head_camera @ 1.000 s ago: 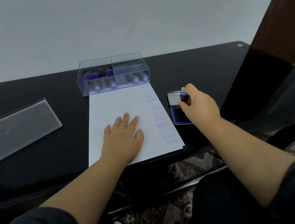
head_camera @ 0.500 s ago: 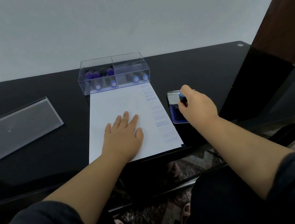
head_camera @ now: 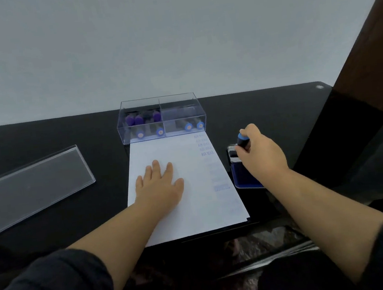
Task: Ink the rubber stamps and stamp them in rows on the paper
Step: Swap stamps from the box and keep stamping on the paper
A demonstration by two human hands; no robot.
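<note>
Head view shows the right hand (head_camera: 261, 152) curled round a blue-capped rubber stamp (head_camera: 242, 140), holding it upright over the far end of the blue ink pad (head_camera: 245, 176) that sits on the black tabletop (head_camera: 265, 112) just beside the paper's right edge. The fingers hide the stamp's face, so whether it touches the pad cannot be told.

Risks, as a judgement: if the stamp meets the pad tilted, or only at its edge, the face may take ink unevenly and print as faintly as several marks in the column of stamped impressions (head_camera: 211, 164) along the right side of the paper (head_camera: 162, 153), where only the "AIR MAIL" lines near the top read clearly. Carrying the stamp across could also smear a mark that is not yet dry, or start the next column crooked.

The left hand (head_camera: 159, 186) lies flat on the sheet, fingers straight and slightly spread, pressing it down and grasping nothing; should it lift, the paper may slide. More stamps lie in the clear plastic box (head_camera: 159, 100) at the paper's far edge, and its clear lid (head_camera: 29, 180) rests well apart on the left.
</note>
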